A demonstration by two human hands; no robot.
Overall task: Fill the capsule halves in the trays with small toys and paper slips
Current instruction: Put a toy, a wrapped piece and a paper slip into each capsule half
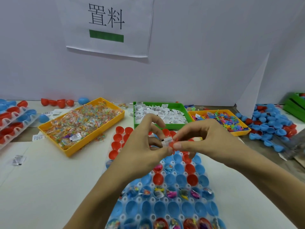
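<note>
Spanning the near table, capsule tray, some halves filled, many bare. Hovering above its far end, left hand and right hand, both pinching one paper slip and red toy. Likely fumbled if either pinch loosens, dropping into an already filled half.

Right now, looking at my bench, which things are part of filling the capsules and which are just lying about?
Part of the job:
- capsule tray
- green bin of paper slips
- left yellow bin of bagged toys
- right yellow bin of loose toys
- slip and red toy pinched by left hand and right hand

Lying about:
- wall sign
- stray slip
- green crate
</note>
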